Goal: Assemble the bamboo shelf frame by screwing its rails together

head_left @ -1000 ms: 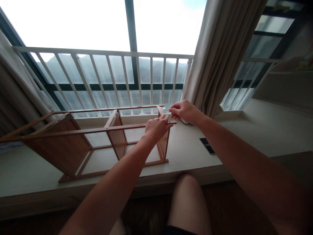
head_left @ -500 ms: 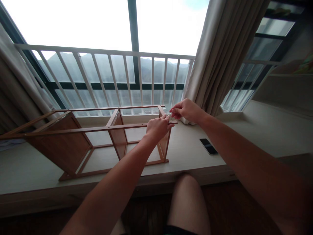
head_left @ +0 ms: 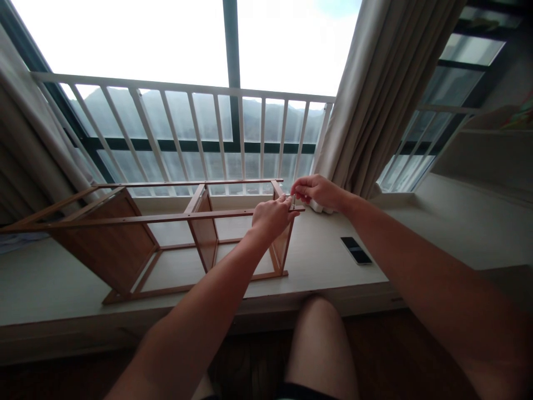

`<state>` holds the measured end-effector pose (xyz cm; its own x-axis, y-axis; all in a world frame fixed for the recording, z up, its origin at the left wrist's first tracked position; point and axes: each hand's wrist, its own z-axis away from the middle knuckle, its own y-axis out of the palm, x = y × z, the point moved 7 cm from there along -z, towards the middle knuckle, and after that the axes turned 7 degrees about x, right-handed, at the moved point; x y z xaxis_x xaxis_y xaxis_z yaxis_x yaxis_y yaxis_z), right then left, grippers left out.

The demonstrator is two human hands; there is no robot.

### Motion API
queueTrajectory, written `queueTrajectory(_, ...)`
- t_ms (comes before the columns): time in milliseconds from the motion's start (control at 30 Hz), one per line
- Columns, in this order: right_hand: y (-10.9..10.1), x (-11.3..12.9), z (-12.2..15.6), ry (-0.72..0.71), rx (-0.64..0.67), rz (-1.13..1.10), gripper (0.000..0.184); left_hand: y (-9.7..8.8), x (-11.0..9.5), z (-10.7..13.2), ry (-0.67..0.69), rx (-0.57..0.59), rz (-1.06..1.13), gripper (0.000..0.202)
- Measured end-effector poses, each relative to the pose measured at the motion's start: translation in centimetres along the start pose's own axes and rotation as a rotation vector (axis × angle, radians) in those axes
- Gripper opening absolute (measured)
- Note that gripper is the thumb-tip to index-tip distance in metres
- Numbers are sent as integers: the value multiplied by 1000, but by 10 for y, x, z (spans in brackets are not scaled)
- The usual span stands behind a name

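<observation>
A brown wooden shelf rack (head_left: 202, 233) lies on its side along a pale window ledge. My left hand (head_left: 272, 214) is closed around the right end of its upper near rail, fingers on top. Just to the right, my right hand (head_left: 318, 190) is closed in a pinch above that same rail end. From its fingertips a thin metal rod (head_left: 294, 202) stands upright, its lower end at the rail; too small to tell exactly what kind of piece it is. Part of the rail end is hidden by my left hand.
A dark-screened phone (head_left: 356, 250) lies on the ledge (head_left: 316, 261) to the right of the rack. Behind stand a white railing (head_left: 183, 87) and a window. Beige curtains (head_left: 375, 100) hang at both sides. My knee (head_left: 318, 328) is at the ledge's front edge.
My right hand has shifted slightly down, and more of the thin metal rod shows beneath its fingers. My left hand keeps its hold on the rail. The whole view has moved a little.
</observation>
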<state>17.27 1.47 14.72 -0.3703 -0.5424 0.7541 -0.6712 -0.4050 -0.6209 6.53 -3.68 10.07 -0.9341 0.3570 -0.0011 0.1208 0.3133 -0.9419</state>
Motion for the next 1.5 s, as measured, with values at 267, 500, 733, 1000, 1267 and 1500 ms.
queueTrajectory(267, -3, -1, 6, 31, -149, -41, 18, 3, 1, -2, 12, -26, -1, 64)
queueTrajectory(500, -7, -22, 16, 259, -326, -54, 35, 2, 0, -2, 6, 0, 8, 62)
queueTrajectory(733, -2, -9, 11, 196, -265, 214, 31, 2, 0, -2, -1, -3, -1, 62)
queueTrajectory(1000, 4, 5, 8, 144, -115, 354, 29, 2, 0, -2, 5, -6, -11, 64)
queueTrajectory(1267, 16, 20, 11, 74, -66, 381, 36, 1, 0, 0, 2, -12, -23, 59)
queueTrajectory(1500, 10, -1, 5, 107, -109, 259, 29, 2, 0, -1, 2, -26, -21, 61)
